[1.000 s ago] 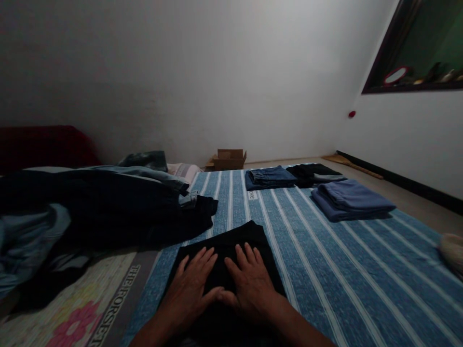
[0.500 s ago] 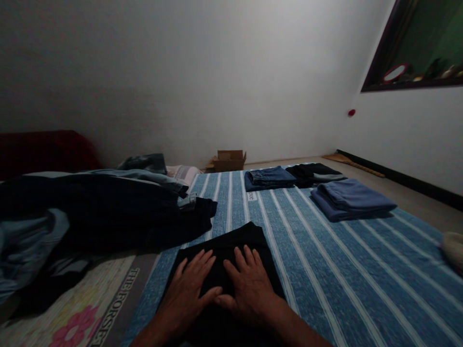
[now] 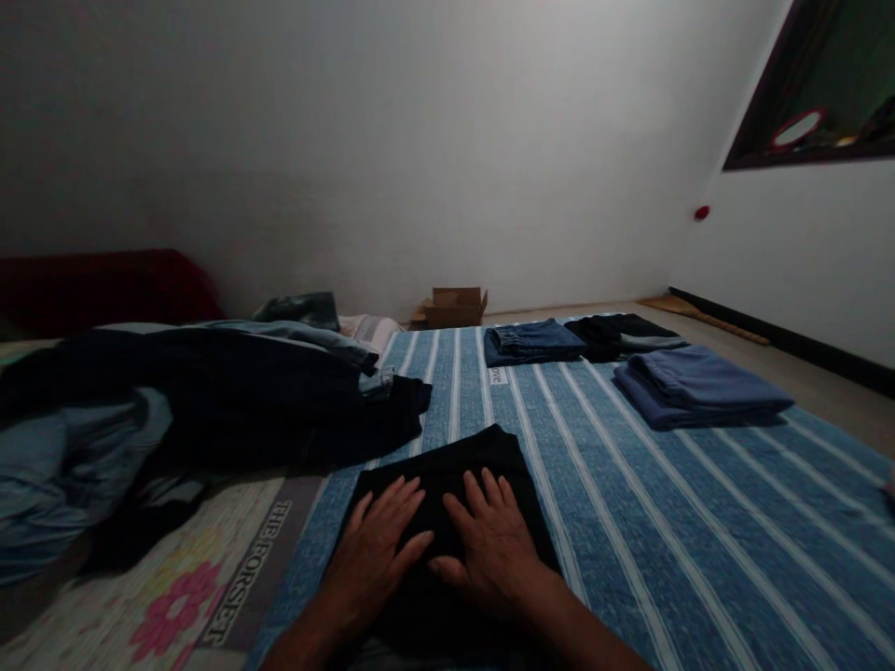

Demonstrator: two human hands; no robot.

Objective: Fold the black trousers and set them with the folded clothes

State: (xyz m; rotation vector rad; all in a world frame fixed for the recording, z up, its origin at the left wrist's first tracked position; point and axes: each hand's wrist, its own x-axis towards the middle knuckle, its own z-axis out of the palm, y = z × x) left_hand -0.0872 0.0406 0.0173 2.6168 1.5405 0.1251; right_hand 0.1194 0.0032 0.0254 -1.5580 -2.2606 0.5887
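A folded black garment [image 3: 447, 466] lies on the blue striped mat [image 3: 629, 522] right in front of me. My left hand [image 3: 374, 550] rests flat on it, fingers spread and pointing away from me. Beside it, my right hand [image 3: 493, 545] also lies flat on the black cloth, fingers apart, thumb close to the left thumb. Neither hand grips anything.
A heap of unfolded dark and blue clothes [image 3: 174, 410] fills the left. Folded jeans [image 3: 531, 340], a folded black garment [image 3: 622, 334] and a folded blue garment [image 3: 699, 387] sit at the far right of the mat. A cardboard box [image 3: 454, 308] stands by the wall. A flowered mat [image 3: 174, 606] lies at left.
The view has turned slightly left, so everything has shifted a little to the right. Both hands stay flat on the black garment, barely moved.
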